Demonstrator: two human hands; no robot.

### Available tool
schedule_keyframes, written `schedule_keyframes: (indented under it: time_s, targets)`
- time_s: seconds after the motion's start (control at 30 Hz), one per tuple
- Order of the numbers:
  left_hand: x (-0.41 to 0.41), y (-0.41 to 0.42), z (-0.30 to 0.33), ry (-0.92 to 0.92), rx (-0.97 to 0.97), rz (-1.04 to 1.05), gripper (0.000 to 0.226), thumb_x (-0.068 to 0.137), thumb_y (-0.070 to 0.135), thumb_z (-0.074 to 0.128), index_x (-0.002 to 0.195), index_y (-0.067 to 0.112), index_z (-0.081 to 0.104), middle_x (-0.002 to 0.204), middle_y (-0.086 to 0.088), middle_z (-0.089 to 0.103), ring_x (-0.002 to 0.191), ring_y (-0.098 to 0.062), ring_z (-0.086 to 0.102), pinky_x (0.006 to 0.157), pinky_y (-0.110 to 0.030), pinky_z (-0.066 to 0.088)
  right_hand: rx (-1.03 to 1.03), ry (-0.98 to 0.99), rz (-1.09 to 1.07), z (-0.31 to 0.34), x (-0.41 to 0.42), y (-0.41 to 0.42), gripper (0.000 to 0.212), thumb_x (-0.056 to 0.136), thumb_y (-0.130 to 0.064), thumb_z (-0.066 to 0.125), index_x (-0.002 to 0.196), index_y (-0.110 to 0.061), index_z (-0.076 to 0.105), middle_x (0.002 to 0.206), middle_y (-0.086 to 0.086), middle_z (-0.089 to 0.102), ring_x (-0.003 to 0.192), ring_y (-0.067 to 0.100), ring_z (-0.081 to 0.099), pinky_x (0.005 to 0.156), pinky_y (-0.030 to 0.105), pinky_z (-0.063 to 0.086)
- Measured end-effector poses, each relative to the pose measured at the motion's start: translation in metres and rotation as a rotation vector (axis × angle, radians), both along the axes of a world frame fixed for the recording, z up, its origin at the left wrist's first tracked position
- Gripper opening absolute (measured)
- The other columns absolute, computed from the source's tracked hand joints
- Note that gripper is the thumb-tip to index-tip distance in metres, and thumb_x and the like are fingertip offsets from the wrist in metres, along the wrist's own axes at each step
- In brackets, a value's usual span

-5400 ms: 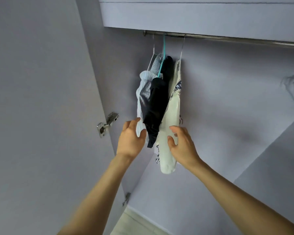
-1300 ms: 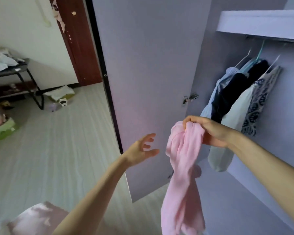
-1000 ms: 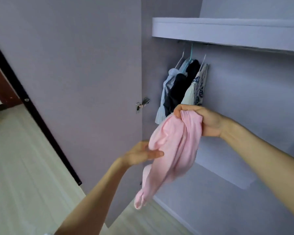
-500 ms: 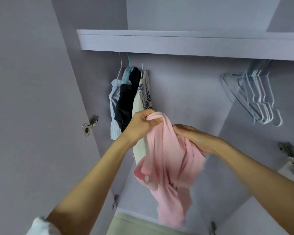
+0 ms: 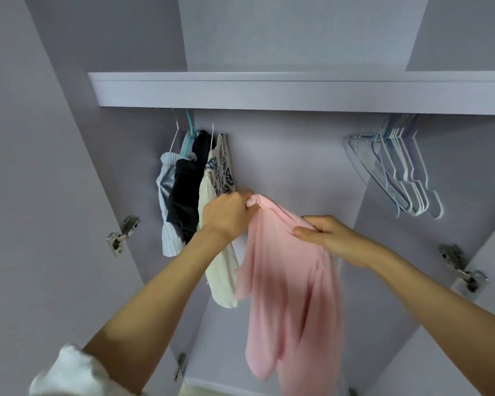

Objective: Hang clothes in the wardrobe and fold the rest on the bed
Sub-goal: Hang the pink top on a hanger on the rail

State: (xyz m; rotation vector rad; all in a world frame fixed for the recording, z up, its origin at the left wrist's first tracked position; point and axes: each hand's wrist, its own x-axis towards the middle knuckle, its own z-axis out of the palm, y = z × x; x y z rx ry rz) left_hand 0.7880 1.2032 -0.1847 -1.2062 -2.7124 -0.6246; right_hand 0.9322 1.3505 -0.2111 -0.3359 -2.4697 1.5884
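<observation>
Since half a second ago my view has tipped a little higher into the wardrobe (image 5: 283,155), and the two hands have drawn apart along the top edge of the pink garment (image 5: 286,270), spreading it wider than before. My left hand (image 5: 226,215) bunches one end of that edge in curled fingers, just in front of the clothes already hung; my right hand (image 5: 329,235) pinches the other end, thumb on the near side of the cloth. The garment hangs down between and below both hands, in front of the wardrobe's back panel, its lower part blurred (I cannot make out what kind of garment it is). Relative to the pink garment, the hung clothes (image 5: 195,195) sit up and to the left under the shelf (image 5: 297,92): a pale blue striped piece, a dark one, and a cream one with a blue pattern, touching one another. Up and to the right of the garment a cluster of bare white hangers (image 5: 406,172) dangles under the same shelf. A white sleeve (image 5: 69,372) shows at my left elbow.
</observation>
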Motion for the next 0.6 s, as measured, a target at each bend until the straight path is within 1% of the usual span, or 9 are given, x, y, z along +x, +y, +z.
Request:
schedule_keyframes:
  time_s: [0.07, 0.13, 0.2, 0.23, 0.3, 0.37, 0.4, 0.5, 0.6]
  targets:
    - [-0.003, 0.005, 0.003, -0.286, 0.133, -0.081, 0.022, 0.094, 0.016, 0.042, 0.103, 0.002, 0.057, 0.079, -0.012, 0.059, 0.070, -0.028, 0.058, 0.058, -0.027, 0.044, 0.028, -0.016, -0.007, -0.001, -0.002, 0.001, 0.022, 0.092, -0.016, 0.056, 0.070, -0.017, 0.052, 0.065, -0.003, 0.038, 0.062, 0.009, 0.036, 0.057, 0.026, 0.025]
    - [-0.004, 0.007, 0.006, -0.754, 0.354, -0.169, 0.013, 0.090, 0.000, 0.043, 0.094, -0.002, 0.055, 0.064, -0.007, 0.051, 0.049, -0.014, 0.049, 0.044, -0.019, 0.040, 0.020, -0.046, 0.008, -0.006, -0.003, 0.002, 0.021, 0.092, -0.012, 0.056, 0.071, -0.017, 0.053, 0.063, -0.007, 0.039, 0.060, 0.007, 0.036, 0.055, 0.023, 0.026]
    - [-0.008, 0.009, 0.005, -1.057, 0.477, -0.239, 0.013, 0.085, -0.003, 0.047, 0.085, 0.008, 0.053, 0.062, -0.007, 0.053, 0.049, -0.012, 0.055, 0.049, -0.019, 0.048, 0.007, -0.084, 0.031, -0.013, -0.003, 0.002, 0.016, 0.091, -0.011, 0.056, 0.076, -0.015, 0.057, 0.066, -0.005, 0.044, 0.063, 0.008, 0.041, 0.059, 0.024, 0.032]
    - [-0.007, 0.011, 0.005, -1.108, 0.501, -0.253, 0.010, 0.079, 0.001, 0.049, 0.081, 0.011, 0.050, 0.060, -0.006, 0.052, 0.051, -0.014, 0.057, 0.052, -0.021, 0.050, -0.003, -0.095, 0.042, -0.015, -0.003, 0.003, 0.011, 0.091, -0.010, 0.056, 0.081, -0.011, 0.060, 0.068, -0.004, 0.048, 0.066, 0.008, 0.044, 0.062, 0.024, 0.036]
    - [-0.007, 0.019, 0.004, -1.101, 0.550, -0.229, 0.002, 0.073, 0.011, 0.051, 0.074, 0.011, 0.049, 0.054, -0.003, 0.049, 0.051, -0.015, 0.051, 0.051, -0.021, 0.046, -0.052, -0.107, 0.061, -0.014, 0.002, 0.008, 0.009, 0.092, -0.010, 0.055, 0.094, -0.008, 0.064, 0.077, 0.000, 0.056, 0.072, 0.008, 0.052, 0.068, 0.023, 0.045]
    - [-0.007, 0.031, -0.002, -0.955, 0.575, -0.156, 0.024, 0.087, 0.016, 0.053, 0.064, 0.013, 0.047, 0.048, 0.002, 0.043, 0.050, -0.014, 0.043, 0.050, -0.020, 0.039, -0.095, -0.152, 0.077, -0.012, 0.009, 0.017, 0.015, 0.094, -0.013, 0.053, 0.100, -0.020, 0.065, 0.084, -0.005, 0.064, 0.078, 0.007, 0.060, 0.074, 0.020, 0.050]
    - [-0.006, 0.038, -0.005, -0.815, 0.551, -0.141, 0.033, 0.090, 0.021, 0.055, 0.060, 0.014, 0.044, 0.048, 0.004, 0.040, 0.049, -0.013, 0.039, 0.051, -0.022, 0.035, -0.086, -0.173, 0.055, -0.011, 0.012, 0.023, 0.018, 0.095, -0.014, 0.050, 0.102, -0.022, 0.064, 0.086, -0.007, 0.066, 0.079, 0.007, 0.062, 0.074, 0.018, 0.049]
    - [-0.005, 0.055, -0.015, -0.427, 0.315, -0.196, 0.040, 0.087, 0.016, 0.061, 0.054, 0.018, 0.039, 0.051, 0.003, 0.040, 0.055, -0.018, 0.041, 0.059, -0.026, 0.034, 0.051, -0.128, -0.217, -0.016, 0.014, 0.052, 0.024, 0.095, -0.006, 0.048, 0.116, -0.006, 0.061, 0.100, 0.003, 0.065, 0.085, 0.009, 0.058, 0.071, 0.010, 0.043]
    - [-0.002, 0.066, -0.019, -0.159, 0.068, -0.291, 0.039, 0.087, 0.011, 0.056, 0.057, 0.022, 0.034, 0.054, 0.007, 0.042, 0.062, -0.024, 0.044, 0.061, -0.028, 0.037, 0.349, -0.094, -0.553, -0.022, 0.012, 0.101, 0.029, 0.093, -0.004, 0.048, 0.120, 0.000, 0.058, 0.121, 0.014, 0.060, 0.107, 0.023, 0.058, 0.090, 0.023, 0.041]
